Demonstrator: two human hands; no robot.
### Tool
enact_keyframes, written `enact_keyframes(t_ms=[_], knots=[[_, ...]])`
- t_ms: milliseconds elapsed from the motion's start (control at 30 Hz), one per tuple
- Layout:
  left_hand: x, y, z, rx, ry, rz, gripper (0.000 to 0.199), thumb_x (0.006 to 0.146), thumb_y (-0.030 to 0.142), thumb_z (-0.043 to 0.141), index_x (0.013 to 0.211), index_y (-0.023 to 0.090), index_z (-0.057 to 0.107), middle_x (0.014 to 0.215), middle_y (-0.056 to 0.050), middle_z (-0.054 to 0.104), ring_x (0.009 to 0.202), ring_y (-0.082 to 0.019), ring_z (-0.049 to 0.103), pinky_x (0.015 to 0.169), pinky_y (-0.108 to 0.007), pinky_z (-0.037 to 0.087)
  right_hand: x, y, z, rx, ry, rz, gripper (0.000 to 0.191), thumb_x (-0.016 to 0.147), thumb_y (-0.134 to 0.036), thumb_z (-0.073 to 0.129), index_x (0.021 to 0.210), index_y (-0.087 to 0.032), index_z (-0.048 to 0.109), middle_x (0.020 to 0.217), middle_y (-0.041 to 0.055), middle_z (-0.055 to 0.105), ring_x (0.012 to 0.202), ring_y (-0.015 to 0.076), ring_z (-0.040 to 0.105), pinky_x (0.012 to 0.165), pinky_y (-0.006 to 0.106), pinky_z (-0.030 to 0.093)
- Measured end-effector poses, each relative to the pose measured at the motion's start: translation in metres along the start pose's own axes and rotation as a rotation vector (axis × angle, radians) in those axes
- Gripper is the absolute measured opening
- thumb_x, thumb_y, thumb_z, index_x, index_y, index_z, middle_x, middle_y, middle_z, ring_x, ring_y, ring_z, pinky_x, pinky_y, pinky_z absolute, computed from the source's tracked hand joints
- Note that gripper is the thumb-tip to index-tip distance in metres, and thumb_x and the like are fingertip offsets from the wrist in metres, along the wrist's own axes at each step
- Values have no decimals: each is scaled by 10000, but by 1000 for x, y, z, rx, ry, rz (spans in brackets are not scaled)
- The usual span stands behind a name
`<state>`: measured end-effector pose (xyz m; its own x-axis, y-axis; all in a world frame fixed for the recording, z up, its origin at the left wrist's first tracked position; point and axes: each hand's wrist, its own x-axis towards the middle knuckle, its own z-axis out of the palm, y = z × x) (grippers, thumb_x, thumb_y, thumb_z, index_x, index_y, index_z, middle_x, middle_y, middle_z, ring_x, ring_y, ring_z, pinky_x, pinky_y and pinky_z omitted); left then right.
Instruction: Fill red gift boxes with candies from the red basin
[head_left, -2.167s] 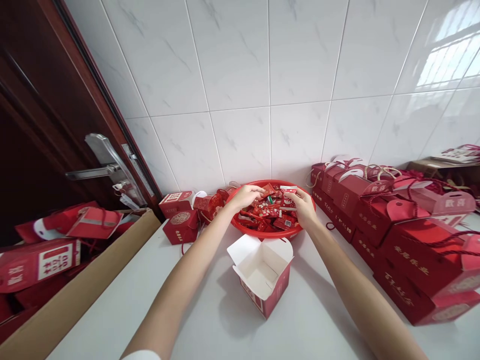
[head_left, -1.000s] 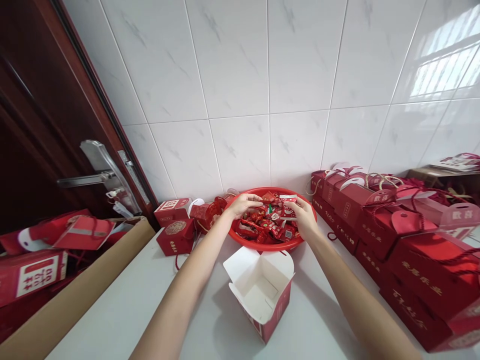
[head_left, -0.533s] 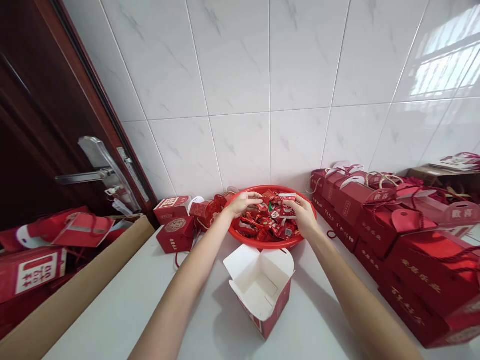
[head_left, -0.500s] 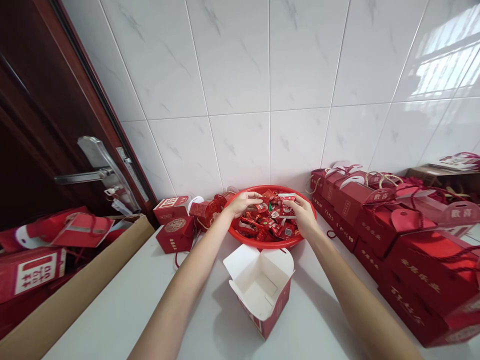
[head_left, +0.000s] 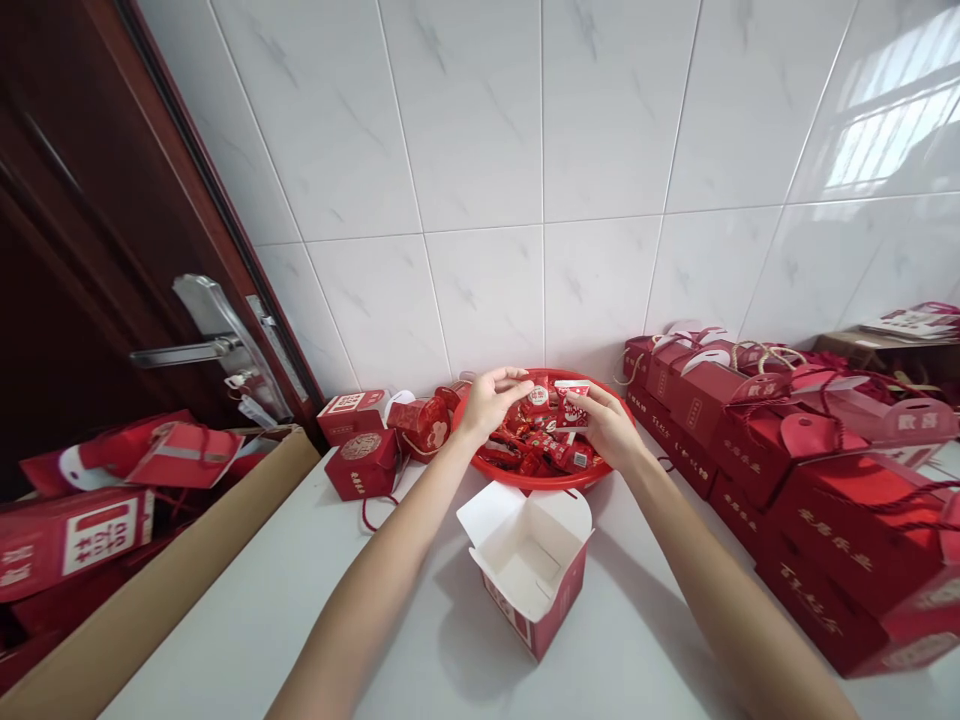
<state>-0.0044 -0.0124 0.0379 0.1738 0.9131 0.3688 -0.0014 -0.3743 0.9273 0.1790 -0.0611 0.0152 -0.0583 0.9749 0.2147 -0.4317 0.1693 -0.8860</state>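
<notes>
Over a red plastic basin (head_left: 525, 481) full of red-wrapped sweets (head_left: 525, 455), both of my hands are closed in a pinch. My left hand (head_left: 489, 408) has a small red candy packet (head_left: 538, 394) with a round pale label at its fingertips. Between the thumb and fingers of my right hand (head_left: 609, 428) is a red-and-white candy packet (head_left: 571, 408), held upright. Just in front of the basin, a red gift box (head_left: 556, 598) stands with its top flaps spread, showing its bare white inside.
Red gift boxes (head_left: 832, 530) with rope handles are stacked along the right. Several smaller red boxes (head_left: 364, 465) sit left of the basin. A cardboard carton (head_left: 187, 560) of red packaging is at the far left, beside a dark door with a metal handle (head_left: 187, 352). Behind is a tiled wall.
My right hand has raised its packet slightly, turning it upright. At my left fingertips the packet with the round label now shows clearly. The whole view has shifted a little.
</notes>
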Motion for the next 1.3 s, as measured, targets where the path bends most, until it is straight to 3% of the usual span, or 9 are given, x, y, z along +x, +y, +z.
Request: enact_keyframes(t_ms=[200, 300, 467, 667, 900, 1067, 1300], knots=[[-39, 14, -1, 145, 126, 216, 252, 758, 312, 714, 969, 175, 716, 1032, -76, 752, 921, -212, 696, 796, -310, 552, -15, -21, 14, -56, -175, 1, 329, 700, -396, 832, 961, -217, 741, 946, 36, 753, 805, 181, 697, 657, 286, 595], [-56, 20, -5, 217, 147, 281, 201, 810, 299, 668, 959, 180, 732, 1020, -69, 757, 871, -194, 704, 772, -300, 565, -25, -30, 19, -126, -242, 17, 318, 733, -402, 817, 976, -211, 741, 936, 42, 756, 792, 180, 707, 688, 285, 581], [-79, 32, -6, 210, 117, 293, 198, 845, 311, 655, 965, 176, 736, 976, -65, 756, 824, -185, 705, 726, -290, 577, -40, -44, 28, -292, -358, -31, 284, 814, -404, 758, 1018, -208, 736, 988, 51, 753, 850, 183, 705, 737, 286, 555], [-98, 46, 0, 74, 36, 263, 239, 819, 321, 708, 1013, 182, 702, 1014, -60, 737, 792, -159, 696, 707, -268, 584, -55, -52, 38, -414, -350, -130, 329, 853, -425, 713, 1093, -201, 728, 991, 52, 752, 916, 204, 696, 774, 300, 544], [-93, 50, -17, 13, -8, 165, 351, 772, 418, 752, 1022, 176, 702, 920, -50, 719, 829, -182, 692, 778, -303, 581, -68, -65, 40, -514, -344, -118, 365, 824, -458, 728, 1072, -190, 728, 987, 65, 748, 936, 245, 693, 800, 344, 555], [-82, 43, -36, 104, -45, 109, 305, 753, 448, 758, 867, 168, 717, 862, -53, 728, 806, -195, 686, 811, -337, 566, -73, -60, 46, -664, -459, -26, 285, 817, -464, 723, 912, -196, 726, 798, 24, 692, 691, 177, 627, 600, 287, 504], [-76, 31, -49, 346, -282, 16, 252, 783, 404, 737, 903, 184, 762, 923, -75, 762, 853, -225, 702, 806, -339, 546, -71, -49, 51, -816, -433, -138, 253, 853, -443, 676, 808, -196, 701, 677, -8, 584, 600, 129, 506, 535, 262, 398]])
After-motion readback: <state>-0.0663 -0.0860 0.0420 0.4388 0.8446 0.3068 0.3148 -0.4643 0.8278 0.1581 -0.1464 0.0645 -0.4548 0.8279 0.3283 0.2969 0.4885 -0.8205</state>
